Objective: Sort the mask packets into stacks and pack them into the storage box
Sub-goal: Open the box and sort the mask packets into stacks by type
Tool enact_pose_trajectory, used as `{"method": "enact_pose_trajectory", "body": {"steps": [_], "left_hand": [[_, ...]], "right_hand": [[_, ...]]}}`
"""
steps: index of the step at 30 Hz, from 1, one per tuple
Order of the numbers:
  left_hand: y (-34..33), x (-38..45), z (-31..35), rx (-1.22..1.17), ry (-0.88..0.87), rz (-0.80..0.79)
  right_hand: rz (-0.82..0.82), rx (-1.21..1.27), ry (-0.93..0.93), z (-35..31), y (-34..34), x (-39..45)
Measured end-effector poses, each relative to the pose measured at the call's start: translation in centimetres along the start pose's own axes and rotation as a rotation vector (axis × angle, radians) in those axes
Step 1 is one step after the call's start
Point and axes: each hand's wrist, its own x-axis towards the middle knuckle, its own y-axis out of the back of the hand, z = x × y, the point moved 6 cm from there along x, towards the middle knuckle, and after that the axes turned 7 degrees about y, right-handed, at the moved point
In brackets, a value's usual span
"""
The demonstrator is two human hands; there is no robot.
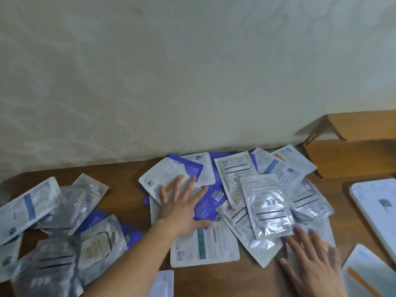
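Left hand [182, 213], right hand [310, 260] spread flat on scattered packets [267, 206], likely fanning them for sorting; box [351, 155] open, waiting.

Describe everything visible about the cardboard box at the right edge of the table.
The cardboard box is plain brown corrugated board, open at the top, with one flap folded up on its left side. It stands at the table's far right, near the wall, cut off by the frame edge. A white mask packet lies against its lower left corner.
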Motion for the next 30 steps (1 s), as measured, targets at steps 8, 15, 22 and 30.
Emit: {"method": "enact_pose_trajectory", "body": {"steps": [8,15,22,30], "left_hand": [[-0.6,-1.6,-8.3,-0.001,0.238,-0.040],[-0.5,-1.9,-12.2,-0.004,0.421,-0.154],[3.0,1.1,-4.7,-0.106,0.211,0.154],[0.7,4.4,1.2,-0.005,0.065,0.001]], "right_hand": [[0.500,0.367,0.255,-7.1,8.3,7.0],[-0.013,-0.032,0.306,-8.9,2.0,14.3],[-0.038,-0.020,0.049,-2.4,2.6,11.8],[-0.022,0.084,-0.205,2.2,2.7,8.9]]}}
